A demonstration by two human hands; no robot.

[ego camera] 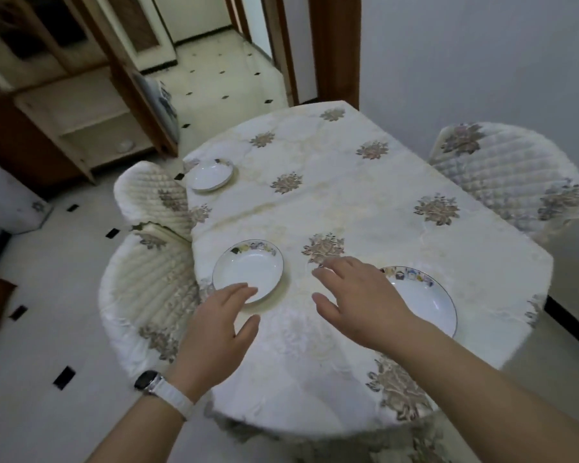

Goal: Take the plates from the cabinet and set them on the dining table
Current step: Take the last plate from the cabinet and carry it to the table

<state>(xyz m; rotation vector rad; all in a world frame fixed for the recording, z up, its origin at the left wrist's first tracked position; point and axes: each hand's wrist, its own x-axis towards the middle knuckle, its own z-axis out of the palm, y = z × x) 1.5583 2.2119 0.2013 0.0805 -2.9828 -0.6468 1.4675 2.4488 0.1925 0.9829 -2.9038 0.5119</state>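
Three plates point(248, 270) flat, rims up, on dining table point(365, 202); left hand point(214, 325) and right hand point(355, 295) both released.

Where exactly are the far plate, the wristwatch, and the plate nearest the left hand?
Far plate point(211, 174): head view, on its white centre.
Wristwatch point(146, 380): head view, on its dark face, left wrist.
Plate by the left hand point(248, 267): head view, on its white well, beyond the fingertips.

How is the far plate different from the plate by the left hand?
The far plate looks smaller and sits alone near the table's far left edge; the near plate lies by the left hand. Flowers show clearly on the near plate's rim, barely on the far one. Both are white, round and empty.
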